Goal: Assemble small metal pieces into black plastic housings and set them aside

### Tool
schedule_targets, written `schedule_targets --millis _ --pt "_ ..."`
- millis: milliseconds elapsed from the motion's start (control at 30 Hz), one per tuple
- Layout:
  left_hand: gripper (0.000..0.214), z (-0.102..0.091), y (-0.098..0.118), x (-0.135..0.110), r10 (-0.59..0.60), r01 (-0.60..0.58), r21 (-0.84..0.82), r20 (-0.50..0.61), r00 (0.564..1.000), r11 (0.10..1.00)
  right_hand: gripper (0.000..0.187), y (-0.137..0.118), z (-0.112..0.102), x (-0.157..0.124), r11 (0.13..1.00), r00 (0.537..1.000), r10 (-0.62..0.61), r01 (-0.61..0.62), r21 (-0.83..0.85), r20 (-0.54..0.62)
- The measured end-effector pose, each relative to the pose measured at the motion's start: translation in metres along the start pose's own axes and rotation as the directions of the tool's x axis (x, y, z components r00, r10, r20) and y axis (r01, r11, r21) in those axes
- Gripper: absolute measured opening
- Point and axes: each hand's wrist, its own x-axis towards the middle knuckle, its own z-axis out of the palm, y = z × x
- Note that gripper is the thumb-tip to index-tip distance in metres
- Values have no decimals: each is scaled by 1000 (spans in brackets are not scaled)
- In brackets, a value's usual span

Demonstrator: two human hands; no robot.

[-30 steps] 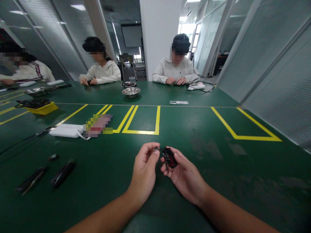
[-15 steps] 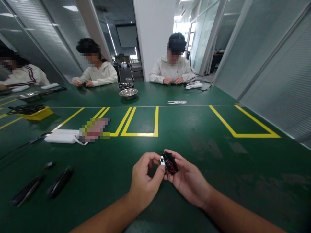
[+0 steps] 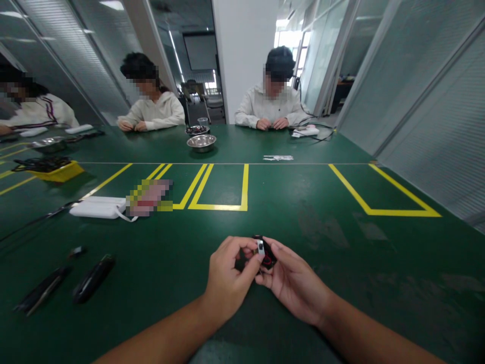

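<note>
My left hand (image 3: pixel 233 268) is closed, pinching a small silvery-white part with a black centre (image 3: pixel 260 247) between thumb and fingers. Close against it, my right hand (image 3: pixel 293 278) is wrapped round a small black housing (image 3: pixel 270 255) with a red wire showing inside. The white part lies in front of the housing; whether the two are joined I cannot tell. Fingers cover much of both pieces. Over to the left on the table lie a black elongated shell (image 3: pixel 94 279), a second slim black piece (image 3: pixel 43 290) and a tiny part with a light face (image 3: pixel 78 251).
A white power bank-like block (image 3: pixel 98 207) with a cable lies beside a blurred-out flat object (image 3: pixel 149 197). Farther off are a yellow bin of black cables (image 3: pixel 56 172), a metal bowl (image 3: pixel 201 143) and a white strip (image 3: pixel 278 157). Three people sit across the green table (image 3: pixel 288 192).
My left hand has shifted slightly right, bringing the white part across the front of the black housing. The housing is now more covered by my fingers.
</note>
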Motion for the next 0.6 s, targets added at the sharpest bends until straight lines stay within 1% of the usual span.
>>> schedule_targets --millis 167,300,467,600 --pt "5 0 0 1 -16 16 -15 -2 1000 1000 29 2 -2 2 1000 1000 16 -16 15 -9" --pt "6 -1 -2 1 -27 27 -2 2 1000 1000 27 1 -3 4 998 998 20 -16 67 -57" --pt "8 -1 -2 3 -38 38 8 18 999 999 40 1 -4 5 991 996 33 -22 132 -80" --pt "10 -1 -1 2 -18 19 -14 41 999 1000 42 -1 0 3 990 996 53 -44 137 -66"
